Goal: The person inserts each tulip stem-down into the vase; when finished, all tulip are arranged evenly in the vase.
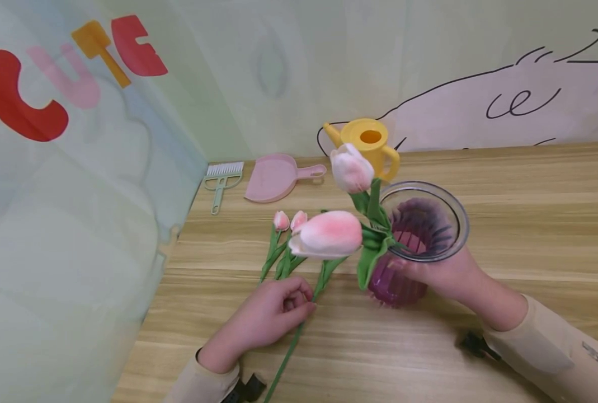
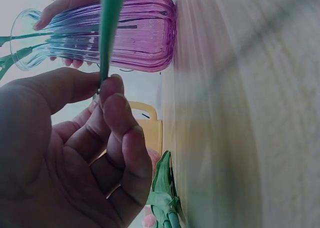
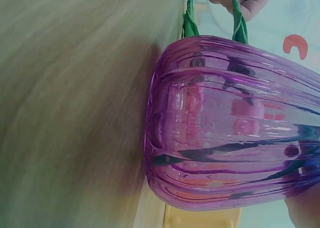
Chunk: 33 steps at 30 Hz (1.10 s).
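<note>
My left hand pinches the green stem of an artificial tulip between thumb and fingertips. The stem slants over the table; its bloom is hidden behind a nearer one in the head view. My right hand grips a ribbed glass vase, purple at the base and clear at the rim. Two pink-and-white tulips stand in it, one bloom farther back and another bloom leaning left over the rim. Their stems show through the glass.
Two more tulips lie on the wooden table beyond my left hand. Behind them are a pink dustpan and a small green brush. A yellow watering can stands against the printed back wall.
</note>
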Available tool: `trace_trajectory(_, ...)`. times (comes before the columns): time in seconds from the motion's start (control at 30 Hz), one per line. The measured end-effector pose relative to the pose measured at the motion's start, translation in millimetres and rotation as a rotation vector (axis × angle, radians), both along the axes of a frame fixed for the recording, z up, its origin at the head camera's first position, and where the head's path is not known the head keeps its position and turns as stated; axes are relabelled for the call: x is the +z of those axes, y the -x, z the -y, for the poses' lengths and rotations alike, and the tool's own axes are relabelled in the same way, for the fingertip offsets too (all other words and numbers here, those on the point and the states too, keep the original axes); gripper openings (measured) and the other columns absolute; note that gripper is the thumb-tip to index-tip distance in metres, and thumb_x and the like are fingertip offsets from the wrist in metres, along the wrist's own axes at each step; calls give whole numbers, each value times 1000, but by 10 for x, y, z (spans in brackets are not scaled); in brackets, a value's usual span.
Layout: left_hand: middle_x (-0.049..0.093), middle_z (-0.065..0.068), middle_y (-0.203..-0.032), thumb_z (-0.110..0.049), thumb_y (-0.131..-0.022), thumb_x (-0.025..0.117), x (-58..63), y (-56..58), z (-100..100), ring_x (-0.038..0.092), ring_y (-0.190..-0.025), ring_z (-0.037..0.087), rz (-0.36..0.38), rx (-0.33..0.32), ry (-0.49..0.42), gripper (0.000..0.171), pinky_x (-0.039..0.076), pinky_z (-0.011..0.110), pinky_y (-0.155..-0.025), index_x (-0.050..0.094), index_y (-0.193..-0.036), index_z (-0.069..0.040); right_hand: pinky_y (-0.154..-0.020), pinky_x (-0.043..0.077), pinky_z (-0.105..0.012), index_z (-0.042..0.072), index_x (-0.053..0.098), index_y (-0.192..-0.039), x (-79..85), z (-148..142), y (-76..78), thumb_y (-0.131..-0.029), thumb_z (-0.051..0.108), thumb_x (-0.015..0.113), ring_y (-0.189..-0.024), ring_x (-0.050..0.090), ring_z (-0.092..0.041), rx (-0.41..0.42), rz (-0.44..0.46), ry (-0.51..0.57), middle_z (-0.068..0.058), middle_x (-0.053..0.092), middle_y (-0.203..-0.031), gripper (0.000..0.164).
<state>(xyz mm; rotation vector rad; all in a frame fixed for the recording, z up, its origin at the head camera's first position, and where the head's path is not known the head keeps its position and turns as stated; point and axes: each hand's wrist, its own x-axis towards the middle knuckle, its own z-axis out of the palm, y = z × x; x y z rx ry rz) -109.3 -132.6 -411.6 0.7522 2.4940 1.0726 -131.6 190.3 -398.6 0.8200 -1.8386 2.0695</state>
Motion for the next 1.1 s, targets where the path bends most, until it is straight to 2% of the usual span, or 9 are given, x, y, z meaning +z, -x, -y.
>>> trace_trajectory(0.63,62,-13,-73,-18,-96,71,10,-3,-6,54,-63,2,-24,18,-48,5,50,22,-57,66,-96,-16,-101,53,-23,6,50,-134,3,1,0,-64,-19,78,-110,66,-16,-8,6,-4,-5,68,-119,79)
trace_trajectory(0.93,62,-12,-73,-16,-96,70,22,-6,-8,53,-62,2,-32,20,-80,4,49,21,-56,66,-96,-17,-100,53,-22,4,50,-134,-1,-10,0,-67,-9,85,-111,65,-16,-10,-14,0,-8,67,-119,76)
trace_trajectory(1.1,63,-11,-74,-16,-96,70,20,-7,-9,55,-63,3,-27,32,-83,4,50,22,-56,66,-95,-15,-101,53,-22,6,50,-134,3,-8,-4,-65,-14,83,-111,65,-15,-17,-4,-10,-7,67,-119,78)
